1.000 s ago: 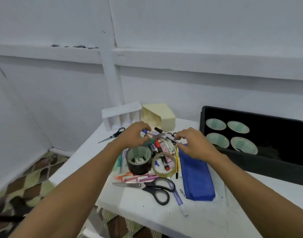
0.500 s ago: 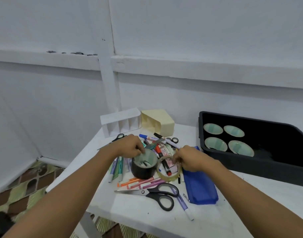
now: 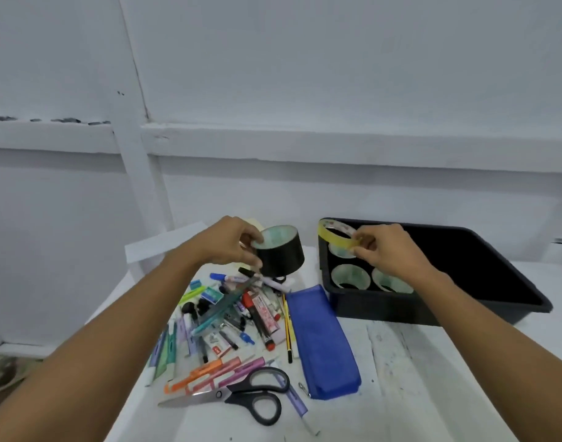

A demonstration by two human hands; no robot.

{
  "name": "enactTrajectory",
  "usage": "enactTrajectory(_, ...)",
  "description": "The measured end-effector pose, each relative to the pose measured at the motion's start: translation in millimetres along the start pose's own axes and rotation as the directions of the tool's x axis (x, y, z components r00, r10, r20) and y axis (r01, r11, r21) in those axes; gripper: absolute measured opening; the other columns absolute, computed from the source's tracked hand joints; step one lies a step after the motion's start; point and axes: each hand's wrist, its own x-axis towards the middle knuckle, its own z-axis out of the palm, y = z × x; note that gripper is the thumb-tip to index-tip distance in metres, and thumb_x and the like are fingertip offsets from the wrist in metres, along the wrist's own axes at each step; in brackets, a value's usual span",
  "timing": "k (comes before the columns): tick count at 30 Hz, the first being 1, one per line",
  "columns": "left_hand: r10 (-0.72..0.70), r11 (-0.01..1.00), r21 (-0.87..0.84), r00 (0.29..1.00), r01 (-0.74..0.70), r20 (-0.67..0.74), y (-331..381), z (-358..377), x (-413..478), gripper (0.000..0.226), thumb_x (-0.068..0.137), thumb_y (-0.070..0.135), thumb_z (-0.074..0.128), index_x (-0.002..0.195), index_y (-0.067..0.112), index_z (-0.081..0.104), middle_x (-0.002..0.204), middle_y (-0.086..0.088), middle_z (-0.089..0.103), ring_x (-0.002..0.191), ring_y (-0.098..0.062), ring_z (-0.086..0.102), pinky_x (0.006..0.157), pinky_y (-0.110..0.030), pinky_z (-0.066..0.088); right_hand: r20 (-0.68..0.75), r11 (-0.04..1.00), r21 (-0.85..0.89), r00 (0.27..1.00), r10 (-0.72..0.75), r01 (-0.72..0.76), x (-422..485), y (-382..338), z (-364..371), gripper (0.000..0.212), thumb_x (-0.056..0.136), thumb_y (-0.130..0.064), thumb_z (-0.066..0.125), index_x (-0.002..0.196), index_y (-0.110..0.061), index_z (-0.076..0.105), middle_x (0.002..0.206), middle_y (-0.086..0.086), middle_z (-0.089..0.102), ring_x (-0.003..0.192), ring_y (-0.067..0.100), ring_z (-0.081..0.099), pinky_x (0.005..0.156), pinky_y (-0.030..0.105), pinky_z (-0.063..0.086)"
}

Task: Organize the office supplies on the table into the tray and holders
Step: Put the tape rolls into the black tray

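Note:
My left hand grips a wide black tape roll and holds it in the air above the pile of pens and markers. My right hand pinches a thin clear-yellow tape roll over the near left corner of the black tray. Three tape rolls show on the tray floor under that hand. Black-handled scissors and a blue pencil pouch lie on the white table.
A white divided holder stands at the back left, mostly behind my left arm. A cream box is almost hidden behind the black roll. The wall runs close behind the table. The table's left edge drops to a patterned floor.
Both hands have lifted off the pile. The left raised the black tape roll; the right picked up the clear-yellow roll and carried it rightwards over the tray.

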Motion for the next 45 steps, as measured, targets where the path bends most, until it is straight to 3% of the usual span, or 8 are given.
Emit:
enactTrajectory(7, 0.095, 0.995, -0.014, 0.979, -0.099, -0.182, 70.1, 48.2, 64.3, 0.048, 0.067, 0.039, 0.086, 0.104, 0.012, 0.071, 0.095, -0.002, 0.071, 0.085, -0.013, 0.066, 0.081, -0.030, 0.055, -0.032, 0.949, -0.027, 0.949, 0.314, -0.315, -22.8, 98.5, -26.9, 0.028, 0.084, -0.038, 0.072, 0.108, -0.024, 0.072, 0.097, 0.000, 0.071, 0.079, 0.014, 0.064, 0.072, 0.031, 0.054)
enactTrajectory(13, 0.099, 0.994, -0.035, 0.978, -0.107, -0.184, 136.1, 105.4, 130.9, 0.051, 0.070, 0.043, 0.082, 0.111, 0.014, 0.070, 0.105, -0.003, 0.069, 0.096, -0.016, 0.063, 0.087, -0.028, 0.050, 0.023, 0.874, -0.164, 0.884, 0.467, -0.457, -33.7, 165.2, -31.1, 0.021, 0.088, -0.031, 0.071, 0.104, -0.018, 0.073, 0.100, 0.010, 0.070, 0.071, 0.019, 0.057, 0.066, 0.029, 0.046)
enactTrajectory(17, 0.114, 0.992, -0.031, 0.979, -0.121, -0.170, 173.3, 141.9, 162.3, 0.048, 0.079, 0.040, 0.075, 0.118, 0.012, 0.066, 0.109, -0.004, 0.068, 0.098, -0.016, 0.062, 0.083, -0.023, 0.046, 0.024, 0.848, -0.218, 0.866, 0.500, -0.484, -28.8, 192.3, -30.3, 0.020, 0.089, -0.030, 0.067, 0.100, -0.014, 0.073, 0.100, 0.012, 0.070, 0.075, 0.025, 0.059, 0.069, 0.031, 0.047)
enactTrajectory(22, 0.102, 0.994, 0.064, 0.983, -0.094, -0.149, 198.6, 175.9, 191.9, 0.048, 0.079, 0.047, 0.073, 0.116, 0.017, 0.065, 0.109, -0.003, 0.068, 0.101, -0.022, 0.062, 0.087, -0.040, 0.053, 0.046, 0.830, -0.252, 0.851, 0.523, -0.497, -19.5, 216.3, -24.8, 0.020, 0.086, -0.031, 0.067, 0.096, -0.015, 0.074, 0.091, 0.011, 0.068, 0.080, 0.030, 0.064, 0.073, 0.037, 0.054)
enactTrajectory(27, 0.110, 0.981, 0.173, 0.983, -0.085, -0.144, 212.5, 205.8, 215.2, 0.049, 0.079, 0.052, 0.071, 0.118, 0.021, 0.065, 0.113, -0.001, 0.066, 0.104, -0.025, 0.062, 0.085, -0.038, 0.051, 0.065, 0.806, -0.299, 0.832, 0.551, -0.510, -9.9, 238.0, -20.6, 0.023, 0.086, -0.030, 0.068, 0.100, -0.011, 0.069, 0.098, 0.013, 0.065, 0.084, 0.033, 0.062, 0.075, 0.038, 0.053)
enactTrajectory(33, 0.162, 0.887, 0.440, 0.987, -0.144, -0.004, 218.3, 241.4, 238.3, 0.045, 0.082, 0.058, 0.063, 0.112, 0.025, 0.065, 0.105, 0.002, 0.066, 0.109, -0.022, 0.051, 0.092, -0.041, 0.034, 0.150, 0.778, -0.273, 0.774, 0.616, -0.566, -6.6, 252.6, -1.2, 0.035, 0.084, -0.035, 0.071, 0.102, -0.006, 0.063, 0.092, 0.010, 0.058, 0.079, 0.029, 0.058, 0.074, 0.037, 0.053)
enactTrajectory(38, 0.084, 0.857, 0.505, 0.995, -0.101, 0.056, 208.0, 257.9, 248.7, 0.040, 0.084, 0.059, 0.059, 0.105, 0.026, 0.066, 0.101, 0.001, 0.066, 0.113, -0.023, 0.042, 0.092, -0.045, 0.028, 0.132, 0.747, -0.266, 0.744, 0.655, -0.610, -6.1, 259.9, 4.7, 0.024, 0.086, -0.011, 0.060, 0.109, -0.004, 0.062, 0.101, 0.015, 0.060, 0.092, 0.033, 0.062, 0.080, 0.040, 0.055)
enactTrajectory(45, 0.092, 0.838, 0.537, 0.995, -0.090, 0.024, 206.7, 248.3, 261.5, 0.043, 0.082, 0.055, 0.062, 0.111, 0.024, 0.063, 0.111, -0.001, 0.058, 0.117, -0.024, 0.042, 0.099, -0.046, 0.027, 0.074, 0.754, -0.270, 0.768, 0.636, -0.598, -4.2, 266.4, 8.0, 0.024, 0.086, -0.006, 0.055, 0.109, -0.003, 0.063, 0.107, 0.017, 0.060, 0.094, 0.035, 0.060, 0.072, 0.036, 0.048)
